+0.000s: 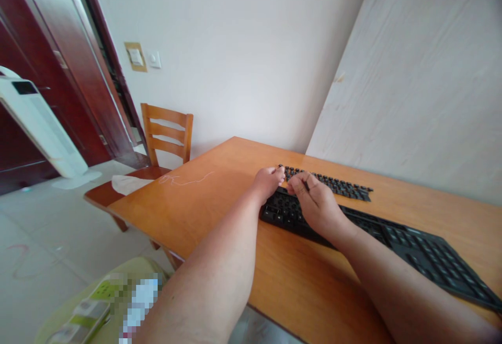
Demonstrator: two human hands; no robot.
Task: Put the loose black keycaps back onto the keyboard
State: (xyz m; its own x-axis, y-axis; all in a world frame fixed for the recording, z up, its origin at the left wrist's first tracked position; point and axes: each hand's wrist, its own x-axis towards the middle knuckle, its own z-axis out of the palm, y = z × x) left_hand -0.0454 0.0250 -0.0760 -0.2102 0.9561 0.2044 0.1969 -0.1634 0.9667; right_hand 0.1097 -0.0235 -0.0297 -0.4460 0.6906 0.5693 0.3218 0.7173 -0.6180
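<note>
A black keyboard (411,252) lies slantwise on the wooden table, with keycaps at its right part and lower left end. Much of its middle shows no keycaps, and my right forearm covers some of it. Behind it, loose black keycaps (345,186) stand in rows on the tabletop. My left hand (270,182) is closed, fingertips bent together above the keyboard's upper left corner, beside the loose keycaps. Over the keyboard's left part, my right hand (314,197) is closed in a pinch; a small dark bit shows between its fingers, too small to name.
The wooden table (212,197) bears pale scribbles and meets the wall at the back. A wooden chair (167,132) with a white cloth (129,183) stands at its left edge. At lower left, a pale green stool (133,266) holds a power strip (88,310).
</note>
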